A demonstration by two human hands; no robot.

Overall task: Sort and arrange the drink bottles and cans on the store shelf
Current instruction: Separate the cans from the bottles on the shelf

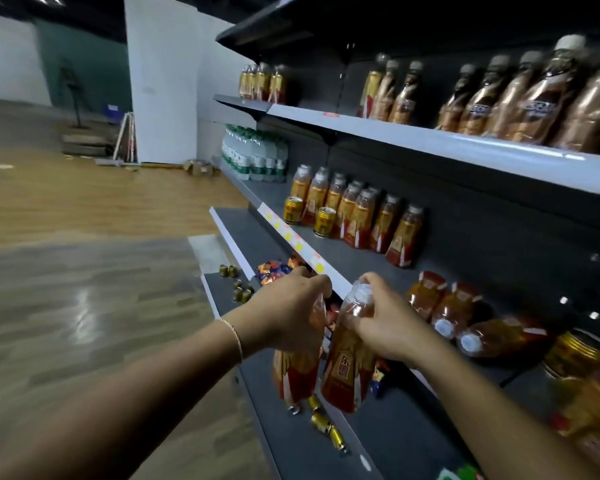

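My left hand (288, 315) grips the neck of an orange drink bottle (297, 372) with a red and gold label. My right hand (383, 323) grips a second, matching bottle (349, 368) just below its clear cap. Both bottles hang upright, side by side, in front of the middle shelf's edge (302, 244). On that shelf a row of the same bottles (361, 216) stands upright, with two gold cans (324, 221) in front. Several more bottles (461, 317) lie on their sides to the right.
Small gold cans (321, 419) lie scattered on the lower shelf, with more (241, 292) farther left next to colourful packets (276, 270). The top shelf holds brown bottles (520, 102). Green-labelled water bottles (255, 155) stand at the far end. Wooden floor lies to the left.
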